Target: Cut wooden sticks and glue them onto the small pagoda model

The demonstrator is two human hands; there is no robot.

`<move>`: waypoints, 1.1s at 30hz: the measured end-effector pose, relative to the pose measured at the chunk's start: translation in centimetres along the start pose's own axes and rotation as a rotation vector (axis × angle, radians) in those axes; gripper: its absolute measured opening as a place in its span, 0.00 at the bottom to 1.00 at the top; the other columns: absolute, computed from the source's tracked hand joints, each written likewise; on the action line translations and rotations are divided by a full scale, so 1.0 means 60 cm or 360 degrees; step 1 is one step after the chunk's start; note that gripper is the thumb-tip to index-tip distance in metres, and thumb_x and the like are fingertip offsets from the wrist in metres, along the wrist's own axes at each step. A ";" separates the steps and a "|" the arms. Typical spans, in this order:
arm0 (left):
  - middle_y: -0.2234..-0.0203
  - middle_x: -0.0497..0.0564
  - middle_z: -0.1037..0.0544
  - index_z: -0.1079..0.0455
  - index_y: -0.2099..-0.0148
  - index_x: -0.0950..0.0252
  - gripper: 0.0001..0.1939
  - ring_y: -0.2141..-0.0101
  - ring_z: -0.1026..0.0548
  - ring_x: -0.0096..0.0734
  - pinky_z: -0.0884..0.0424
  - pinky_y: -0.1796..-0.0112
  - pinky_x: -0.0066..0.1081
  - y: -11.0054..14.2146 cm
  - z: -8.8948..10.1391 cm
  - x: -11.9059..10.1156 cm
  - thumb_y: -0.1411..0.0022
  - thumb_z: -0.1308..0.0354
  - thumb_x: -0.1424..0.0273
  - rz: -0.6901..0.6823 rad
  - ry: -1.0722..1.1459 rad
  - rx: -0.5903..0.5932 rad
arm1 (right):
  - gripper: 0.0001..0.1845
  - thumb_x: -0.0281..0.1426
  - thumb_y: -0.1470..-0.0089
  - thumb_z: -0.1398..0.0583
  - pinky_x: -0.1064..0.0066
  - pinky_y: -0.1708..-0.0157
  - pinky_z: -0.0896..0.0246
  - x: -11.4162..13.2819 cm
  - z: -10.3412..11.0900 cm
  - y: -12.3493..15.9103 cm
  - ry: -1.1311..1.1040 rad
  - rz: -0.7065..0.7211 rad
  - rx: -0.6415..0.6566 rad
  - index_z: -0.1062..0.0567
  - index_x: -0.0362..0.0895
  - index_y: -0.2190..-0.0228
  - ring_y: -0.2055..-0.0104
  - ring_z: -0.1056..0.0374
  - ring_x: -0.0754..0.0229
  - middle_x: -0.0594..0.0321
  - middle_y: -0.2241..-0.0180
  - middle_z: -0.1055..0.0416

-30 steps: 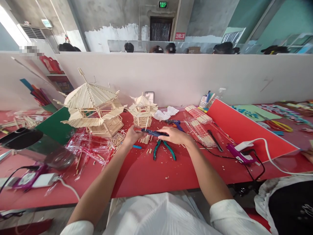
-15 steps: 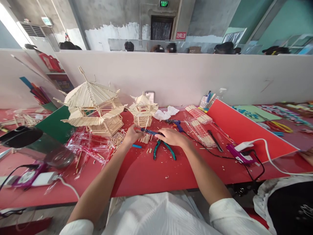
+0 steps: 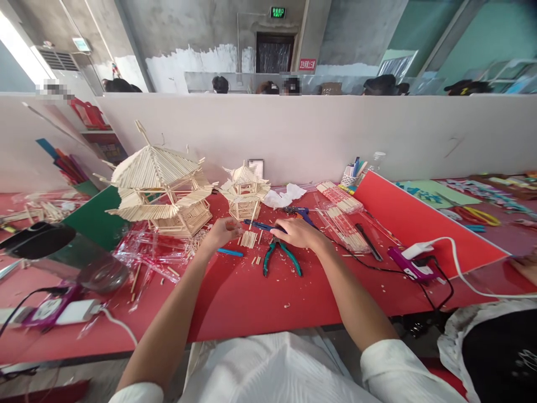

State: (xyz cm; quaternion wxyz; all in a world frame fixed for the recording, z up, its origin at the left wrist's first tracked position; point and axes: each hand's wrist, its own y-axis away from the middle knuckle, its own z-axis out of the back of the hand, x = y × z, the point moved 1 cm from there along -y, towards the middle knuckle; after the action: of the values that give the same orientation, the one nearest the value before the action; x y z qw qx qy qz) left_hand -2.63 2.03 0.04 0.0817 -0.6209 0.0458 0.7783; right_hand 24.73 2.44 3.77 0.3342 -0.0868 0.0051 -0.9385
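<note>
My right hand (image 3: 296, 232) is closed on a dark blue hand tool (image 3: 258, 225) whose tip points left, just above the red table (image 3: 260, 296). My left hand (image 3: 224, 229) sits curled a little left of that tip, fingers pinched; what they hold is too small to make out. Between the hands lies a small bundle of cut wooden sticks (image 3: 249, 239). Teal-handled pliers (image 3: 277, 254) lie under my right wrist. Just behind stands a small stick pavilion model (image 3: 245, 193).
A large stick pavilion (image 3: 161, 187) stands at the left over clear plastic wrappers (image 3: 155, 252). A purple glue gun (image 3: 413, 266) with cables lies right, beside packs of sticks (image 3: 342, 215) and a raised red board (image 3: 415, 221). Another person's dark sleeve (image 3: 495, 347) is at the lower right.
My left hand has drawn back slightly to the left, away from the tool's tip. My right hand and the tool stay near the same spot. The view has shifted down a little.
</note>
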 end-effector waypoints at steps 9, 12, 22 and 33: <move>0.74 0.53 0.20 0.23 0.66 0.67 0.11 0.71 0.24 0.35 0.31 0.70 0.29 0.005 -0.023 0.014 0.50 0.37 0.66 -0.0009 -0.0744 0.0498 | 0.25 0.48 0.32 0.54 0.68 0.65 0.48 -0.032 0.000 0.002 -0.0013 0.0075 0.0088 0.27 0.44 0.59 0.61 0.27 0.51 0.54 0.62 0.22; 0.72 0.52 0.20 0.23 0.60 0.66 0.14 0.70 0.23 0.34 0.30 0.70 0.28 0.010 -0.024 0.006 0.49 0.35 0.65 -0.0056 -0.0871 0.0385 | 0.26 0.49 0.33 0.53 0.69 0.64 0.48 -0.033 -0.002 -0.001 -0.0018 0.0077 0.0124 0.26 0.44 0.58 0.59 0.27 0.51 0.53 0.61 0.22; 0.54 0.56 0.20 0.25 0.47 0.63 0.21 0.65 0.21 0.36 0.26 0.60 0.32 0.031 -0.029 -0.056 0.42 0.37 0.62 -0.0436 -0.0536 0.0207 | 0.28 0.51 0.34 0.53 0.67 0.63 0.45 -0.007 -0.007 -0.008 0.0124 0.0075 0.0096 0.25 0.44 0.57 0.57 0.26 0.48 0.52 0.58 0.22; 0.58 0.55 0.19 0.23 0.51 0.63 0.18 0.62 0.21 0.37 0.27 0.57 0.32 0.015 -0.002 -0.031 0.43 0.36 0.64 -0.0463 -0.0554 0.0066 | 0.30 0.52 0.35 0.52 0.70 0.67 0.49 0.012 -0.035 -0.026 0.0100 0.0047 -0.0183 0.22 0.43 0.65 0.62 0.27 0.54 0.55 0.63 0.21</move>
State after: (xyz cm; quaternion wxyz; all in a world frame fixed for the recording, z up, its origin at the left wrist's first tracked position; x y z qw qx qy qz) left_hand -2.28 1.02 1.79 0.2125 -0.4754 -0.0431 0.8526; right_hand 22.88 3.09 1.94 0.3422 -0.0761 0.0707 -0.9339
